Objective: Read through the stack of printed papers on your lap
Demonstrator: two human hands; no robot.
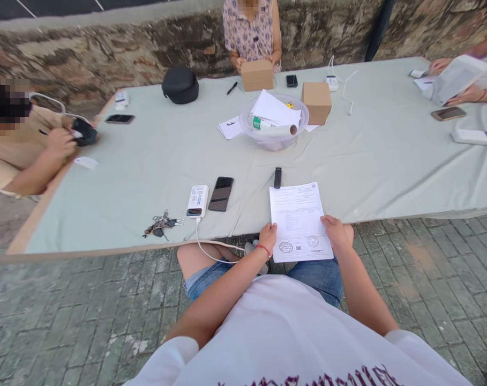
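A white printed sheet of paper (297, 220) with round stamps near its lower edge is held between my two hands. My left hand (268, 238) pinches its left edge, and a red band circles that wrist. Along the right edge, my right hand (335, 231) grips the paper, thumb on top. The upper part of the sheet reaches over the table's front edge, and its lower part lies above my lap. Just beyond its top edge is a small black stick-shaped device (278, 177). To the left lie a dark phone (221, 194) and a white power bank (197, 201) with a cable.
Keys (162, 224) lie near the front edge of the cloth-covered table (147, 161). Farther back stand a plastic basin (273, 138) holding papers and a roll, a cardboard box (316, 103) and a black case (180, 85). Other people sit at the left, far and right sides.
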